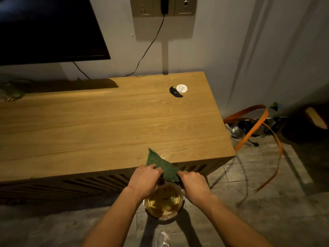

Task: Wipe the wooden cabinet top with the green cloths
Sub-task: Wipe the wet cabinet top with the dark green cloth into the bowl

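A green cloth (161,164) lies folded over the front edge of the wooden cabinet top (99,122), one corner pointing up onto the wood, the rest hanging off. My left hand (145,179) grips its left side and my right hand (193,184) pinches its lower right end. Both hands are just in front of the cabinet edge, above a round bowl of yellowish liquid (163,202) on the floor.
A black TV (49,29) hangs at the back left, with a cable (147,49) running to a wall socket (162,6). A white disc (181,88) and a small black object (175,92) lie at the back right of the top. Orange straps (256,127) and metal items sit on the floor to the right.
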{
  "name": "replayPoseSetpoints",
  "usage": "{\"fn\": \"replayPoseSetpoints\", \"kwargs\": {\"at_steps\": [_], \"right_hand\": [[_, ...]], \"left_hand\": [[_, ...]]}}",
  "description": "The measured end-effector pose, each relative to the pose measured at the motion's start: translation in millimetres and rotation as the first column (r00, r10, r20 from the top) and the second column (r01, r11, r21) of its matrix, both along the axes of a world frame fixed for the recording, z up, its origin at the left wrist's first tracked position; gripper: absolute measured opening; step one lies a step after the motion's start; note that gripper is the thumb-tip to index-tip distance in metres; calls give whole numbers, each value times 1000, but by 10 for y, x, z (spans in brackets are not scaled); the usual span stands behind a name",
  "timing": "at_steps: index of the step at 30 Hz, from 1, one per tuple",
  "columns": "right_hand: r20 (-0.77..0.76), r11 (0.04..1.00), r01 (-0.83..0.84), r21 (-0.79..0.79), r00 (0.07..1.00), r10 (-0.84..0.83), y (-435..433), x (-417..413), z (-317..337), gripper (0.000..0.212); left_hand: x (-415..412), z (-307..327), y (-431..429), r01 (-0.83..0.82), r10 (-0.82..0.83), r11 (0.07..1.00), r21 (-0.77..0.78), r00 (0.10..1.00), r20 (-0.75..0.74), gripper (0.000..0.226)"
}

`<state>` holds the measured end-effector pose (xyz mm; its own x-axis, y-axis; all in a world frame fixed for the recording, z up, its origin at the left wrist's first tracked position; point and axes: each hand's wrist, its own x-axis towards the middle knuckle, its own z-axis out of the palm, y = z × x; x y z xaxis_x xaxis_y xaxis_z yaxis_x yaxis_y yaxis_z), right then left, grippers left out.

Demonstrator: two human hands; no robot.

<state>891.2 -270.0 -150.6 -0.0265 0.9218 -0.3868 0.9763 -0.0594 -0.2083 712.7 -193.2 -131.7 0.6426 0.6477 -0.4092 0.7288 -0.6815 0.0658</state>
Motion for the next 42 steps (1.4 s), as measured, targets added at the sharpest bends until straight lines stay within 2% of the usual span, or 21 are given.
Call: {"fn": "replayPoseSetpoints", "kwargs": {"at_steps": [4, 8, 19, 26, 29, 32, 34, 37, 42], "right_hand": [[-35, 998, -20, -59, 999, 18, 254, 173, 196, 41], [-87, 1000, -6, -19, 996, 4, 619, 473, 490, 37], [-54, 993, -11, 120, 998, 18, 2104, 1667, 813, 28], [44, 976, -105, 189, 994, 99, 3378, 2537, 646, 27], [96, 961, -157, 227, 986, 138, 3924, 2851, 498, 33], [115, 946, -166, 278, 984, 138, 4369, 3064, 335, 36], [103, 945, -157, 287, 986, 133, 4566, 3130, 193, 33], [55, 950, -138, 280, 990, 127, 4677, 3138, -26, 30], [-25, 937, -69, 343, 996, 82, 4554, 3146, -241, 40]], "left_hand": [[52, 145, 140, -5, 8, 999, -46, 999, 53, 17], [255, 365, 480, -86, 99, 993, -78, 978, 186, 21], [1430, 551, 1876, -193, 179, 981, 29, 948, 262, 20], [2304, 356, 2996, -167, 115, 962, 216, 965, 234, 24], [2638, 210, 3477, -158, 94, 947, 279, 968, 231, 28], [2860, 51, 3841, -202, 114, 920, 336, 958, 263, 29], [2967, -102, 4024, -236, 144, 915, 326, 948, 284, 23], [3092, -321, 4164, -245, 177, 945, 216, 940, 291, 20], [3127, -457, 4129, -358, 277, 922, 146, 875, 397, 34]]}}
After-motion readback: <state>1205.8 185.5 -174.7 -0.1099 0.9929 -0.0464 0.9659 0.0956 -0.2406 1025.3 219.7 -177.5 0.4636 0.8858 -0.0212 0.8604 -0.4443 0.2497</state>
